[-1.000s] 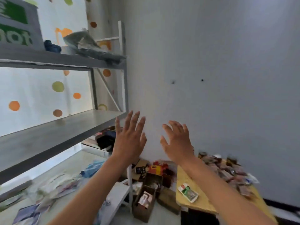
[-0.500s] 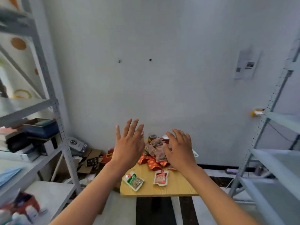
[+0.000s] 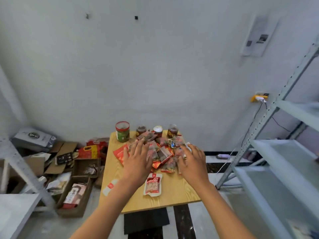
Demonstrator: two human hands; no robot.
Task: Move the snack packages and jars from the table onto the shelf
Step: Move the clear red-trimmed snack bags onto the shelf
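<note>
Head view: left hand (image 3: 137, 163) and right hand (image 3: 193, 165) both spread flat, gripping nothing, over the snack packages (image 3: 163, 152) heaped on the table (image 3: 172, 195). The heap lies between and just past the fingertips; jars (image 3: 122, 131) stand beyond, nearer the left. Contact unclear; package edges blurred.

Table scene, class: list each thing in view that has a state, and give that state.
left hand: open, fingers spread above the packets
right hand: open, holding nothing
green-labelled jar: upright, red lid on
snack packets: heaped on table
single packet: lying flat, apart from the heap
</note>
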